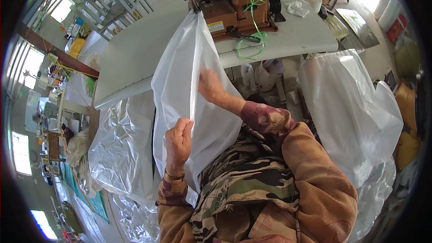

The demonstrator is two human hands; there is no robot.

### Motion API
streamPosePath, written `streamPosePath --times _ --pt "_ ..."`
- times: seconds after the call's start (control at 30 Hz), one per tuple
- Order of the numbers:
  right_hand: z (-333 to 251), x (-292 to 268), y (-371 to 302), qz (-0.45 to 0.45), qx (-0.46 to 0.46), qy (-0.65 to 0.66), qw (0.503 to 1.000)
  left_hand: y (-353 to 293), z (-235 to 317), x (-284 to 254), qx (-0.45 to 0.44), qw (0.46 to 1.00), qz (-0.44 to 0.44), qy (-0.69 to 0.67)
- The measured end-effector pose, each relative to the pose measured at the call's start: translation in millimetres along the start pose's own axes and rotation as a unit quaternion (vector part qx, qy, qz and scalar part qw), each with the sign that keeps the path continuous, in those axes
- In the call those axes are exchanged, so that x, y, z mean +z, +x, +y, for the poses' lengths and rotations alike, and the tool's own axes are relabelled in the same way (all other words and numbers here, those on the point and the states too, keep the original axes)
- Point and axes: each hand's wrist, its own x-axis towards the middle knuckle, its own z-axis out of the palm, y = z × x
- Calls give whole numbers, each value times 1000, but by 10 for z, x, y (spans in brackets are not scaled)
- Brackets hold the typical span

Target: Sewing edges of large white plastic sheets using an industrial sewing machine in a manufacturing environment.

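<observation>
A large white plastic sheet (173,76) hangs from the needle area of a brown sewing machine (220,11) down over the table edge to my lap. A folded, seam-like edge runs down its middle. My left hand (179,139) pinches that edge near its lower part, in front of my body. Higher up, my right hand (209,84) is at the sheet, just right of the folded edge; motion smears its fingers, so I cannot tell whether it grips the plastic.
The machine stands on a pale table (130,58) with a ruler strip along its front edge. Green string (256,36) dangles from the machine. More white plastic sheeting (351,108) hangs at the right, and clear crumpled plastic (121,148) at the left. Metal frames (112,4) stand at the back left.
</observation>
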Motion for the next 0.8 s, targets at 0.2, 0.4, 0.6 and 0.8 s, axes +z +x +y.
streamPosePath --times 0.2,0.4,0.6,0.8 --pt "-126 -195 297 198 -102 -107 969 7 26 -23 7 1000 7 -27" --pt "-226 -440 547 119 -154 -281 940 10 14 -32 -27 996 -15 -84" --pt "-344 -651 662 -15 -14 -425 905 18 -39 58 -54 983 -65 -162" --pt "-473 -743 871 20 -10 -441 897 3 -105 146 -56 978 -85 -182"
